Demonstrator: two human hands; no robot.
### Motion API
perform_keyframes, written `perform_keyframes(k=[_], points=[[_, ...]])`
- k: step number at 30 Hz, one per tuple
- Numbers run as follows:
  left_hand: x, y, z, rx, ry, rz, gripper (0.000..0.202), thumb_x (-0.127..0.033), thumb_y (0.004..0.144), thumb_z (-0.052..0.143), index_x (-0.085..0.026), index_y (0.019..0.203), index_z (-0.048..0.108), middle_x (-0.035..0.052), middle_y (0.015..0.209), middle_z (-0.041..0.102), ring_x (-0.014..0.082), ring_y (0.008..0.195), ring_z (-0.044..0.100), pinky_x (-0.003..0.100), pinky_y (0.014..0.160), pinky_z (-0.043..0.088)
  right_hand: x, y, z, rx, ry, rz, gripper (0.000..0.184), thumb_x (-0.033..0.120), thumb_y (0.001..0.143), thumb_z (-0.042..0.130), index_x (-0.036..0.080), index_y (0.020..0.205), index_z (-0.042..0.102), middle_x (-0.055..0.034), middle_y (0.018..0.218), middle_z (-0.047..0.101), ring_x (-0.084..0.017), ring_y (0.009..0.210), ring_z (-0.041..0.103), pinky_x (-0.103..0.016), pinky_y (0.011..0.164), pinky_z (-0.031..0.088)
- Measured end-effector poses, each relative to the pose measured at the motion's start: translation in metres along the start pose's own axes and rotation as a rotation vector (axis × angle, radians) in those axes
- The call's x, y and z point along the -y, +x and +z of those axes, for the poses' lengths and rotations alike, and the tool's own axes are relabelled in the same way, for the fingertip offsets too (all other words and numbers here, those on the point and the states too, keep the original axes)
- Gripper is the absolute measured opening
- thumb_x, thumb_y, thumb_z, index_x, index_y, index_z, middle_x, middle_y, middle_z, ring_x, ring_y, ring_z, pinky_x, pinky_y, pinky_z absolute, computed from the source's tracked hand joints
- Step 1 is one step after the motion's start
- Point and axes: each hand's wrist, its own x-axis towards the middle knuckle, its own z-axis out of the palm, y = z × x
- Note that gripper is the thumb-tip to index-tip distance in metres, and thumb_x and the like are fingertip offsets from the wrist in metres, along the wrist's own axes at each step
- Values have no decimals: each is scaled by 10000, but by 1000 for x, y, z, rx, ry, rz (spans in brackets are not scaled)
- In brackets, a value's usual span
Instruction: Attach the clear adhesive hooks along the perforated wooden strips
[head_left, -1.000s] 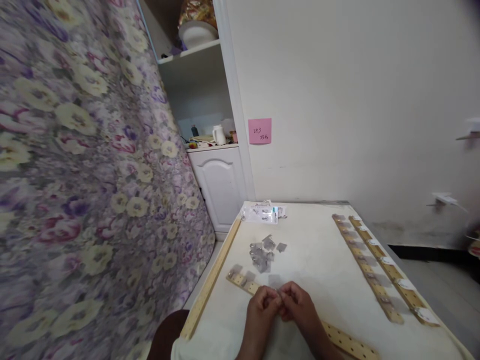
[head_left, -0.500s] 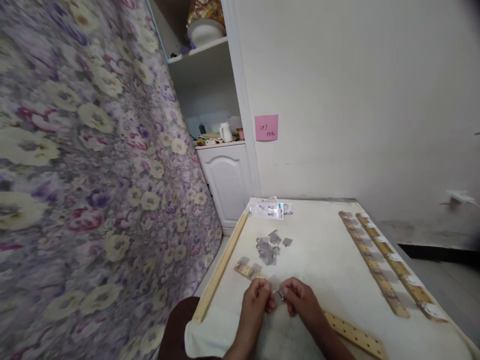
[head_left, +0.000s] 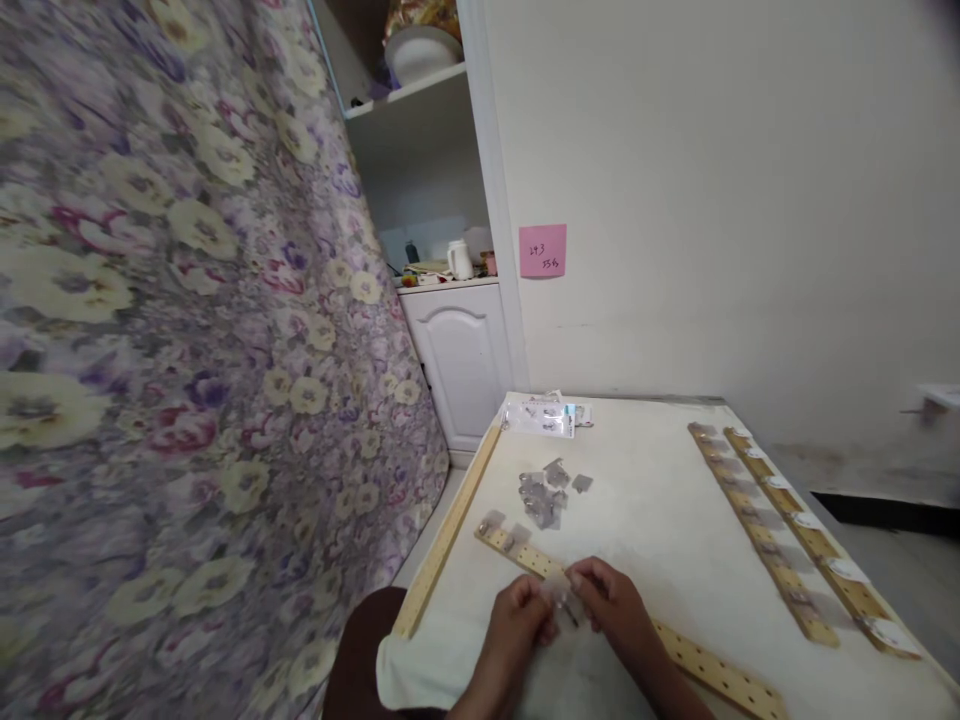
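Observation:
My left hand (head_left: 517, 618) pinches a small clear plastic piece with a shiny metal bit (head_left: 559, 594) at its edge. Opposite it, my right hand (head_left: 613, 602) has its fingertips closed at the other side of the same piece, slightly blurred. Beneath and behind both hands runs a perforated wooden strip (head_left: 531, 560), its middle covered by the hands and forearm. Two similar clear pieces (head_left: 513, 541) stand at the strip's far left end. Beyond it lies a loose pile of clear pieces with metal bits (head_left: 541, 498).
Two perforated strips carrying pieces, an inner one (head_left: 771, 550) and an outer one (head_left: 817, 550), lie along the table's right side. A bare wooden bar (head_left: 450, 535) follows the left edge. Clear packaging (head_left: 538, 418) lies at the back. A floral curtain (head_left: 225, 400) hangs left.
My fingers have shifted around the clear piece, which now shows more broadly between the hands. The right fingertips have lifted and opened slightly. The whole view has shifted a little.

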Motion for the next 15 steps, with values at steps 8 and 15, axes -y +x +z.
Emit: perform_keyframes(k=[8,15], points=[[0,4,4,44,103,-1,235,-373,678,621,-191,586,506,-37,422,533,102,409,454,230,468,295,-6,1,0,41,-70,-1,169,336,730,545,186,653,549,51,504,535,-102,464,483,-211,458,356],[-72,-44,-6,-34,-37,186,233,-449,745,604,-217,758,625,21,685,643,170,693,572,304,684,442,-4,5,-3,-22,115,52,224,412,751,531,215,668,465,101,433,437,-74,374,401,-201,413,317]])
